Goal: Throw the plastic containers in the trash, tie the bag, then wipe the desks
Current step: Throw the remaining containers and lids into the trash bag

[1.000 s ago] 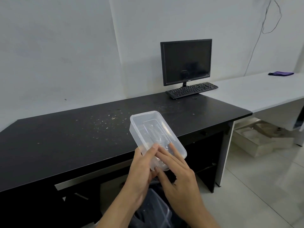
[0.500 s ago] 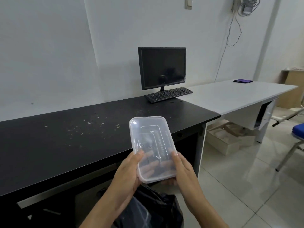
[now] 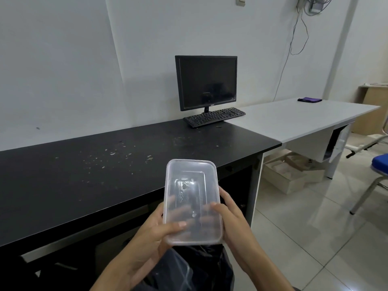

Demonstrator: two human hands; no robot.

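Above the black trash bag (image 3: 212, 267), I see the clear plastic container (image 3: 191, 198) gripped at its near end by both hands: left hand (image 3: 151, 234) thumb on top, right hand (image 3: 233, 219) curled round its side, before the crumb-strewn black desk (image 3: 84, 175).

Held plastic container (image 3: 192, 198): clear, colourless, slightly frosted, with embossed rectangles on its base. Below it the trash bag (image 3: 206, 267): glossy black, a second clear container (image 3: 181, 269) showing inside. The near tabletop (image 3: 63, 185): matte black, speckled with pale crumbs (image 3: 117, 154) left of centre. The far tabletop (image 3: 294, 119): plain pale grey-white. On it a cloth (image 3: 309, 99): purple, dark edging. The monitor (image 3: 206, 82) and keyboard (image 3: 214, 117): black, screen dark. The wall (image 3: 63, 70): flat off-white. The floor (image 3: 315, 238): pale grey tiles, thin dark grout grid. The chair seat (image 3: 381, 164): bright blue; chair frame (image 3: 365, 196) silver-grey. The low box (image 3: 281, 179): off-white. The cardboard box (image 3: 371, 106): tan.
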